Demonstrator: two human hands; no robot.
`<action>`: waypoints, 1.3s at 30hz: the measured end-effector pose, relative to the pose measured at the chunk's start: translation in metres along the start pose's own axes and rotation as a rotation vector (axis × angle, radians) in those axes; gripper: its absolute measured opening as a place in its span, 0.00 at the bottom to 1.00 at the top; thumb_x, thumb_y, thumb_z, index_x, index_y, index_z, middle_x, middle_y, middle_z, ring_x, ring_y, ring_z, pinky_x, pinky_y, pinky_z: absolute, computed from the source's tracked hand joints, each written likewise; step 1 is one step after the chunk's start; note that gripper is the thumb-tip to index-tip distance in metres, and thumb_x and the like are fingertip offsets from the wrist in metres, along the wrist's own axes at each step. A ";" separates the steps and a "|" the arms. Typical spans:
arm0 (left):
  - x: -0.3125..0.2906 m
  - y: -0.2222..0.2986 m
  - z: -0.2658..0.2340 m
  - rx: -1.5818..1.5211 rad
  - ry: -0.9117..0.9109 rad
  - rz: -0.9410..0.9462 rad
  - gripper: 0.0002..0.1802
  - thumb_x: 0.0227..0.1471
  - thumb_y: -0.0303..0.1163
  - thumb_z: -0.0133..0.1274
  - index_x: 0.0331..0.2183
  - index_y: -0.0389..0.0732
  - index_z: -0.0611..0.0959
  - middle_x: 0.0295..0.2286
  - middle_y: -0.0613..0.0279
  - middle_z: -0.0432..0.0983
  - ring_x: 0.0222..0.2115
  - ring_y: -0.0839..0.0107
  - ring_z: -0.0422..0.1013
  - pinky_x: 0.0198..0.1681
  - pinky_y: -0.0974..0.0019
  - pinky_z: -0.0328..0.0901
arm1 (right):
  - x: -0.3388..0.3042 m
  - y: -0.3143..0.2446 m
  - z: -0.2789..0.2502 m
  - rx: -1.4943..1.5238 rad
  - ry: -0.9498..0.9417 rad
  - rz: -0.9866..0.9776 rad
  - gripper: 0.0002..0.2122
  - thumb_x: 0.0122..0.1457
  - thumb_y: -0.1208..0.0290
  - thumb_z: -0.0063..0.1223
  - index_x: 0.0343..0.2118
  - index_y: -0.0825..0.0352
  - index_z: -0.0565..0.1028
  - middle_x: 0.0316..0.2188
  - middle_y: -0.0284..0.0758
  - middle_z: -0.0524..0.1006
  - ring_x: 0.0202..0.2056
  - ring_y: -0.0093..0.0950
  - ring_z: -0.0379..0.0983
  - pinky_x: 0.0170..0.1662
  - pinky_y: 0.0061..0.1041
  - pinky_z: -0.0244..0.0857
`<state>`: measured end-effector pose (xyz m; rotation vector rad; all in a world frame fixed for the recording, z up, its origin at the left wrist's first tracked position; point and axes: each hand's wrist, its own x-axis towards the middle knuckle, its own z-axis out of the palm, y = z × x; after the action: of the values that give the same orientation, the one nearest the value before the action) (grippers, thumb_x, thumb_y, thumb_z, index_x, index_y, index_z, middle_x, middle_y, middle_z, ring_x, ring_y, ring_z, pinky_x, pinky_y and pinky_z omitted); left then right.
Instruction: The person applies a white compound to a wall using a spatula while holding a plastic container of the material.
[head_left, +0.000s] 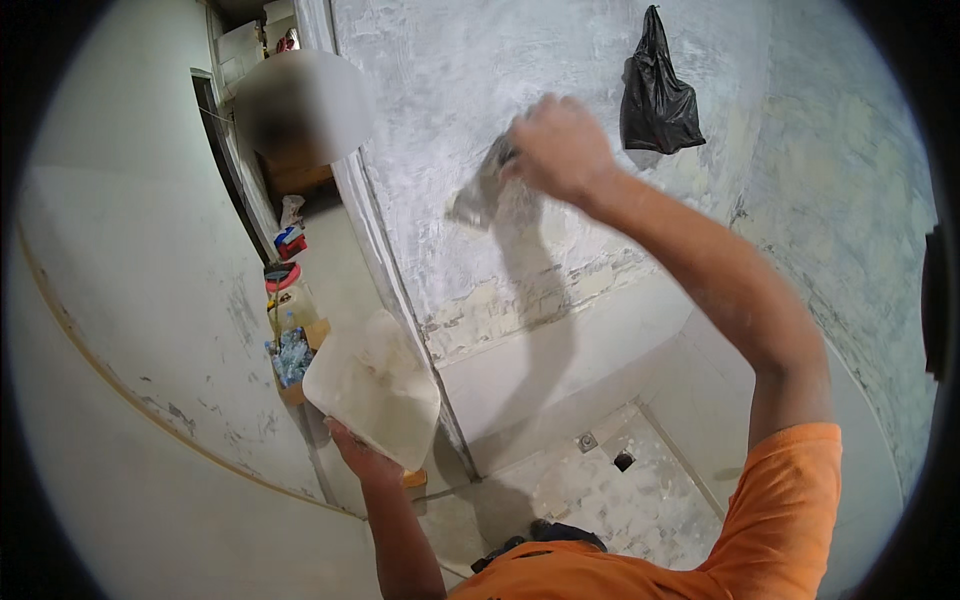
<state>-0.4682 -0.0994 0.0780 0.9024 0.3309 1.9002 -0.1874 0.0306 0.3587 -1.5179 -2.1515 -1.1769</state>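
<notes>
Flat-bladed tool [480,195], greyish and blurred, is at the far wall [430,100], left of the hanging black bag [662,105]. The right hand [565,145] is curled around its upper end; blur hides the separate fingers. To the left and nearer, the left hand [362,455] supports a pale, smudged, round-cornered tray [370,385] by its near edge, fingers partly hidden, so their spread cannot be told.

Bright orange shirt [590,578] on the person over there, the short right sleeve [785,500] loosely cut; forearms [405,545] and hands [565,145] are bare.
</notes>
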 end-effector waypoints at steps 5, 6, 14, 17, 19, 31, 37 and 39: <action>-0.014 0.007 -0.006 0.037 0.208 -0.082 0.42 0.62 0.64 0.36 0.65 0.45 0.57 0.62 0.56 0.59 0.60 0.54 0.61 0.62 0.47 0.60 | 0.005 0.097 -0.027 -0.020 0.368 0.155 0.24 0.51 0.49 0.65 0.24 0.71 0.79 0.20 0.44 0.78 0.22 0.38 0.76 0.28 0.37 0.69; -0.016 0.012 -0.005 0.043 0.209 -0.071 0.42 0.62 0.64 0.36 0.65 0.45 0.57 0.62 0.56 0.59 0.60 0.54 0.61 0.62 0.47 0.60 | 0.003 0.096 -0.039 -0.011 0.377 0.155 0.24 0.51 0.49 0.65 0.24 0.71 0.79 0.20 0.44 0.78 0.22 0.38 0.76 0.28 0.37 0.69; -0.035 0.000 -0.028 -0.059 0.206 -0.042 0.41 0.62 0.62 0.37 0.66 0.47 0.56 0.63 0.57 0.57 0.62 0.55 0.59 0.63 0.47 0.58 | -0.058 0.024 -0.017 0.565 0.330 0.575 0.31 0.52 0.36 0.58 0.15 0.67 0.75 0.14 0.38 0.73 0.18 0.34 0.71 0.24 0.36 0.64; -0.041 -0.013 -0.025 -0.177 0.282 -0.136 0.41 0.62 0.62 0.38 0.66 0.48 0.55 0.63 0.58 0.57 0.62 0.55 0.59 0.63 0.47 0.59 | -0.079 -0.039 0.025 1.097 0.165 0.627 0.29 0.57 0.43 0.57 0.21 0.72 0.77 0.15 0.40 0.73 0.21 0.29 0.70 0.28 0.35 0.64; -0.043 -0.013 -0.013 -0.136 0.321 -0.169 0.41 0.62 0.62 0.39 0.66 0.48 0.56 0.62 0.58 0.57 0.61 0.54 0.59 0.62 0.47 0.59 | -0.083 -0.062 0.050 1.193 0.138 0.632 0.27 0.59 0.46 0.55 0.23 0.72 0.78 0.15 0.40 0.73 0.21 0.29 0.70 0.27 0.32 0.62; -0.056 -0.006 -0.024 -0.190 0.361 -0.174 0.39 0.63 0.62 0.39 0.65 0.46 0.60 0.61 0.59 0.59 0.60 0.57 0.61 0.62 0.49 0.60 | -0.263 -0.154 0.227 1.125 -0.086 1.168 0.29 0.57 0.46 0.56 0.20 0.76 0.76 0.18 0.50 0.74 0.23 0.41 0.71 0.32 0.41 0.63; -0.045 -0.011 -0.029 -0.197 0.250 -0.110 0.40 0.62 0.60 0.41 0.65 0.46 0.58 0.60 0.57 0.61 0.59 0.55 0.62 0.60 0.47 0.63 | -0.210 -0.112 0.165 1.168 0.078 1.126 0.30 0.56 0.46 0.58 0.17 0.76 0.73 0.14 0.47 0.69 0.20 0.36 0.63 0.29 0.41 0.59; -0.044 -0.012 -0.021 -0.157 0.222 -0.106 0.40 0.62 0.60 0.41 0.65 0.46 0.58 0.60 0.57 0.61 0.59 0.55 0.62 0.60 0.47 0.63 | -0.160 -0.104 0.130 1.277 0.126 0.988 0.28 0.58 0.47 0.58 0.16 0.73 0.73 0.14 0.38 0.68 0.19 0.27 0.62 0.26 0.33 0.57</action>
<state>-0.4643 -0.1281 0.0368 0.5606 0.3493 1.9015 -0.1811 0.0053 0.1293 -1.3653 -1.1643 0.3949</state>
